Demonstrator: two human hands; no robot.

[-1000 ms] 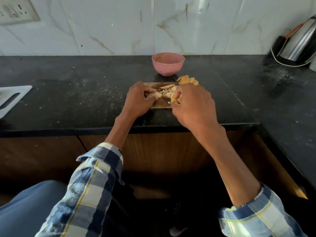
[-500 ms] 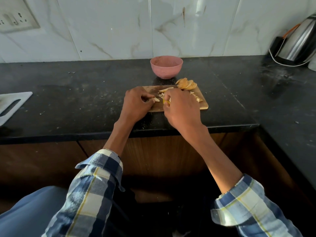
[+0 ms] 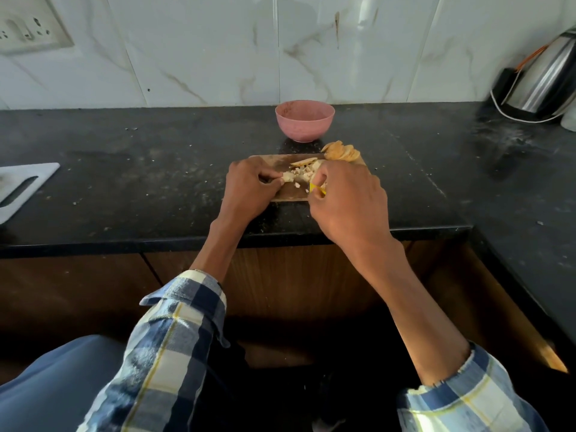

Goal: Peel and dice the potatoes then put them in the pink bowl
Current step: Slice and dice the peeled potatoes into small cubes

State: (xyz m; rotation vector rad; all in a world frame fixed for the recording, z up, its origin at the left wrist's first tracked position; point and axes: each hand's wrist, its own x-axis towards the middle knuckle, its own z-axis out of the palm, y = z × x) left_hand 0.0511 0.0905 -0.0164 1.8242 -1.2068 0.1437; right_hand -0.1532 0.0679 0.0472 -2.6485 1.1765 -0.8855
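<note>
Pink bowl (image 3: 304, 120), one; two hands (image 3: 249, 188).

Both hands fwd, fingers curled; L hand (image 3: 249, 190), R hand (image 3: 347, 201).

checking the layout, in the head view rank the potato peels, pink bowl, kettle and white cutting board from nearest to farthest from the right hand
From the right hand:
1. potato peels, just beyond it on the wooden board
2. pink bowl, behind, by the wall
3. kettle, far right corner
4. white cutting board, far left

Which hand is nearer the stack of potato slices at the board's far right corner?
Right. The right hand lies just in front of the stack of potato slices; the left hand is further off, to its left.
</note>
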